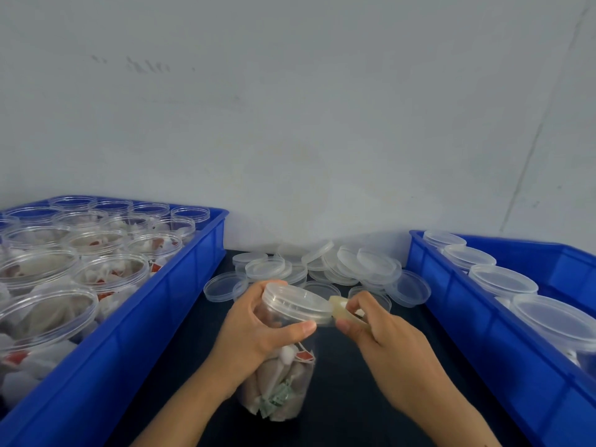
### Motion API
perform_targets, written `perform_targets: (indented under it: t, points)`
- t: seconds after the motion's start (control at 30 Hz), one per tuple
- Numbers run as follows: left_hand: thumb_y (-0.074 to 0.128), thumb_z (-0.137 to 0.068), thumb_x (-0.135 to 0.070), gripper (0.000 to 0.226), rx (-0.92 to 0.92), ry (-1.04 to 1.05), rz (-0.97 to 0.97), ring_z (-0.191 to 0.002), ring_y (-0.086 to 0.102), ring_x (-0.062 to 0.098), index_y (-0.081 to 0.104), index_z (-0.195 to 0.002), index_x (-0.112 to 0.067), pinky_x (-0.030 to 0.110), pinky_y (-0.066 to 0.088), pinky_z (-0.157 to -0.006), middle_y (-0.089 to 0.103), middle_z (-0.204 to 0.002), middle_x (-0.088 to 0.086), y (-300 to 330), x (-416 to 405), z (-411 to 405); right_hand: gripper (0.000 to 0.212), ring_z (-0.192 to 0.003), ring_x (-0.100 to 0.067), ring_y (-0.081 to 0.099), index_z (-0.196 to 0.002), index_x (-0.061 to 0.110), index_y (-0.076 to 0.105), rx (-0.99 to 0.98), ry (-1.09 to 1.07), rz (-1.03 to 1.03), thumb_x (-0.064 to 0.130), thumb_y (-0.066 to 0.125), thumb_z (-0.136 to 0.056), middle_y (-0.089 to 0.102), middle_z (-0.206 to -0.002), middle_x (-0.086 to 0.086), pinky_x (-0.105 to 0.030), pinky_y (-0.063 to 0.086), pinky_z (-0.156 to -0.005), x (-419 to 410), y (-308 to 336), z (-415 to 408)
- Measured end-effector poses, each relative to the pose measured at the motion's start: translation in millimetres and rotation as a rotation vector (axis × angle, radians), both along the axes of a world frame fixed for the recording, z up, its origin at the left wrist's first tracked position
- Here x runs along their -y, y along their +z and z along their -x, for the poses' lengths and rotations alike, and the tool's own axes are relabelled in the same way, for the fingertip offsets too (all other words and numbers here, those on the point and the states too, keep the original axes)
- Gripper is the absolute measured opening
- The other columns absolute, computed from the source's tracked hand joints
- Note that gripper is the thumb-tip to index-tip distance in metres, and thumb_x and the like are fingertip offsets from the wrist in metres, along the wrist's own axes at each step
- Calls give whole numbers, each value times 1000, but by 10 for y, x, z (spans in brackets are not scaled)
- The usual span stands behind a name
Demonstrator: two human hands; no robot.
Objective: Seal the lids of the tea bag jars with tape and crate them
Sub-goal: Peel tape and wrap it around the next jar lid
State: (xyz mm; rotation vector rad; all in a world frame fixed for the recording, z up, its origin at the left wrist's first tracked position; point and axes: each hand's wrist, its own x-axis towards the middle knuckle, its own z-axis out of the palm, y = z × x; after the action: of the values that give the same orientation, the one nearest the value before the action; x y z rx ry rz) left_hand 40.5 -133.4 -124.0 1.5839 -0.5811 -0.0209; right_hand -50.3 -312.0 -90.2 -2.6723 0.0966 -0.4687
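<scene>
1. One clear plastic jar of tea bags [280, 375], lid on, stands between two blue plastic crates, gripped by the left hand [258, 330].
2. Right hand [383, 340] pinches a translucent tape roll [346, 309] just right of the jar's lid.
3. Left blue crate [180, 285] holds unlidded jars, so most sealing remains, I judge.

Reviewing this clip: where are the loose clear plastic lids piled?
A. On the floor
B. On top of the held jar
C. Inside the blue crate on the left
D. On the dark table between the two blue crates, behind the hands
D: the loose clear plastic lids lie heaped on the dark table between the left blue crate and the right blue crate, beyond the left hand and right hand.
</scene>
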Motion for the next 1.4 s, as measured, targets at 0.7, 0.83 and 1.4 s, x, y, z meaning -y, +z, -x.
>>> perform_targets:
  t: [0.7, 0.83, 1.4]
  points:
    - [88, -47, -24, 82, -79, -32, 145, -90, 71, 5, 41, -113, -26, 11, 53, -68, 73, -99, -16, -48, 14, -17, 40, -117, -6, 53, -126, 77, 22, -47, 61, -206, 53, 38, -98, 59, -123, 22, -25, 42, -92, 33, -30, -17]
    - [98, -41, -31, 90, -66, 9, 143, -94, 70, 7, 42, -112, -30, 13, 54, -71, 72, -102, -15, -38, -21, -28, 42, -117, -8, 52, -130, 75, 18, -40, 47, -142, 55, 35, -97, 60, -124, 19, -22, 37, -82, 22, -3, 5]
    - [81, -74, -32, 57, -147, -141, 138, -92, 70, 10, 46, -112, -10, 15, 53, -71, 72, -104, 1, 7, 16, 52, 43, -59, 1, 50, -140, 61, 24, 66, 12, 18, 52, 32, -99, 47, -59, 10, -13, 37, -56, -71, -108, -60]
